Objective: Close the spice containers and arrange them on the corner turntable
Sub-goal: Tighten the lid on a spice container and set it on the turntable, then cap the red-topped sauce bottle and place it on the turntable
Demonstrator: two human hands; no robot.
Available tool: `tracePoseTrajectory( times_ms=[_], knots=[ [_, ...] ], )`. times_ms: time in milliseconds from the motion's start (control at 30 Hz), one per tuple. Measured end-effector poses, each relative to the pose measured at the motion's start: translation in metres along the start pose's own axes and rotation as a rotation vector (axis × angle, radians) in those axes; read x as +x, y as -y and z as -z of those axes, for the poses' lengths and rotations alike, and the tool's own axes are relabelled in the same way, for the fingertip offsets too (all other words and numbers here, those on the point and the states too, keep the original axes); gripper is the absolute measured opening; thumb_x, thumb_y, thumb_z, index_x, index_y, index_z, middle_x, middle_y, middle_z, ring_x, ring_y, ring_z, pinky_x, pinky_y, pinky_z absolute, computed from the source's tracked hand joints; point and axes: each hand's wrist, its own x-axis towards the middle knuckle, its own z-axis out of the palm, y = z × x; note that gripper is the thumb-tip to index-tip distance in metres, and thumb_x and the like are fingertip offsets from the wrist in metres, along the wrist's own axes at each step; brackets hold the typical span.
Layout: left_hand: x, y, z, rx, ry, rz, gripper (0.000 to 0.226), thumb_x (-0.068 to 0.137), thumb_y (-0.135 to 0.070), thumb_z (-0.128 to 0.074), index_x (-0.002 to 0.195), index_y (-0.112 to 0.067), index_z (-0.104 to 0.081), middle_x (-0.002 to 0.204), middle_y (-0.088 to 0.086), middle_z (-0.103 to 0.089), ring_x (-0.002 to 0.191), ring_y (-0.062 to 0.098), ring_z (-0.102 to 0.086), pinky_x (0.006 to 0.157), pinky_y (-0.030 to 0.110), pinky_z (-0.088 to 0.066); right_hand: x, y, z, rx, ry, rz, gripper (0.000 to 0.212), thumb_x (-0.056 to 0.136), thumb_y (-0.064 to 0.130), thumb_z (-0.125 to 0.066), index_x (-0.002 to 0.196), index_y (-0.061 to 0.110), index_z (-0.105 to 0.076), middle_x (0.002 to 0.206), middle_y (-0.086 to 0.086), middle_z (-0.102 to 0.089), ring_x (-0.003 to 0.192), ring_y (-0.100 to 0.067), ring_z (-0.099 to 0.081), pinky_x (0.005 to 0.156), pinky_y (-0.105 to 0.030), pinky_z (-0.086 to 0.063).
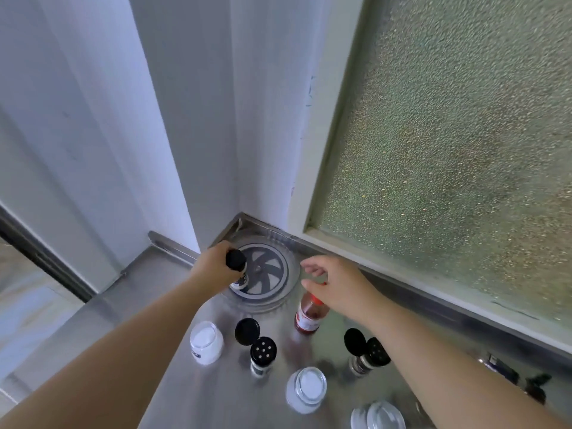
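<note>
Left hand [216,266] fingers clamped on black-capped shaker [238,269] at turntable [263,270] edge; right hand [337,283] fingers apart above red-capped bottle [308,317].

The steel worktop [173,382] carries the round turntable [291,274] in its corner, two open glass jars [206,342], two flip-top shakers [262,354], a red-capped bottle [307,317] and loose lids [383,416].

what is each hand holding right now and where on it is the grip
The left hand grips the black-capped spice shaker around its body, just below the cap, over the turntable. The right hand holds nothing, fingers spread above the red-capped bottle.
</note>
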Motion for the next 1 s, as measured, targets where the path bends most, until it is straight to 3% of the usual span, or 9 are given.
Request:
tracePoseTrajectory(
  times_ms=[200,300,400,467,567,667,867,933,1000],
  knots=[
    [0.007,0.013,-0.012,0.120,0.011,0.004,0.031,0.078,-0.030,-0.063,0.101,-0.015,-0.050,0.093,0.009,-0.065,0.083,0.028,-0.060,0.075,0.038,-0.053,0.008,-0.001,0.002,0.034,0.012,0.012,0.032,0.082,0.024,-0.065,0.114,0.025,-0.061,0.099,0.014,-0.062,0.093,-0.002,-0.056,0.090,-0.022,-0.044],
    [0.006,0.008,-0.010,0.187,0.064,-0.037,0.044,0.076,-0.025,-0.064,0.115,-0.015,-0.045,0.111,0.012,-0.059,0.096,0.030,-0.058,0.085,0.041,-0.051,0.005,-0.009,0.013,0.032,-0.016,-0.002,0.031,0.082,0.021,-0.065,0.113,0.022,-0.062,0.098,0.012,-0.062,0.090,-0.003,-0.056,0.089,-0.022,-0.045],
    [0.000,-0.003,-0.009,0.307,-0.009,-0.186,0.060,0.076,-0.023,-0.062,0.131,-0.017,-0.036,0.135,0.010,-0.043,0.123,0.031,-0.041,0.104,0.044,-0.038,-0.002,-0.021,0.026,0.018,-0.040,-0.029,0.031,0.083,0.020,-0.065,0.114,0.019,-0.063,0.099,0.007,-0.064,0.086,-0.002,-0.055,0.078,-0.010,-0.041],
    [-0.008,-0.021,-0.014,0.277,-0.029,-0.345,0.053,0.077,-0.020,-0.061,0.127,-0.016,-0.043,0.132,0.007,-0.046,0.120,0.025,-0.042,0.102,0.036,-0.038,-0.008,-0.029,0.032,0.019,-0.043,-0.051,0.031,0.083,0.020,-0.065,0.114,0.018,-0.063,0.101,0.004,-0.065,0.086,-0.004,-0.056,0.076,-0.010,-0.039],
    [-0.020,-0.049,-0.034,0.188,0.225,-0.429,0.052,0.075,-0.017,-0.067,0.123,-0.018,-0.047,0.124,0.001,-0.055,0.107,0.014,-0.053,0.089,0.023,-0.042,-0.018,-0.042,0.038,0.004,-0.048,-0.088,0.031,0.085,0.020,-0.064,0.115,0.017,-0.062,0.104,0.002,-0.065,0.089,-0.007,-0.057,0.080,-0.015,-0.039],
    [-0.023,-0.060,-0.061,0.149,0.470,-0.337,0.069,0.070,-0.020,-0.075,0.129,-0.020,-0.040,0.131,-0.001,-0.052,0.119,0.016,-0.049,0.098,0.025,-0.036,-0.028,-0.068,0.043,-0.018,-0.039,-0.180,0.030,0.087,0.018,-0.061,0.116,0.017,-0.061,0.106,0.000,-0.065,0.090,-0.009,-0.057,0.081,-0.018,-0.040],
    [-0.018,-0.060,-0.097,0.166,0.502,-0.302,0.065,0.067,-0.018,-0.077,0.124,-0.025,-0.045,0.119,-0.002,-0.060,0.111,0.019,-0.055,0.093,0.026,-0.037,-0.016,-0.123,0.027,-0.211,0.200,-0.418,0.032,0.084,0.025,-0.065,0.112,0.009,-0.063,0.110,-0.009,-0.067,0.098,-0.021,-0.062,0.079,-0.023,-0.044],
    [-0.016,-0.060,-0.100,0.134,0.486,-0.306,0.060,0.067,-0.019,-0.077,0.119,-0.026,-0.048,0.111,-0.005,-0.060,0.103,0.015,-0.055,0.089,0.025,-0.037,0.000,-0.130,0.010,-0.286,0.303,-0.456,0.027,0.083,0.031,-0.064,0.093,0.008,-0.070,0.092,-0.010,-0.072,0.084,-0.022,-0.065,0.077,-0.025,-0.047],
    [-0.015,-0.060,-0.100,0.109,0.471,-0.316,0.058,0.067,-0.021,-0.077,0.117,-0.027,-0.049,0.109,-0.008,-0.060,0.100,0.012,-0.054,0.088,0.025,-0.038,0.015,-0.137,-0.009,-0.331,0.352,-0.516,0.032,0.084,0.035,-0.060,0.063,0.010,-0.064,0.051,-0.001,-0.065,0.055,-0.016,-0.057,0.065,-0.022,-0.044]
  ],
)
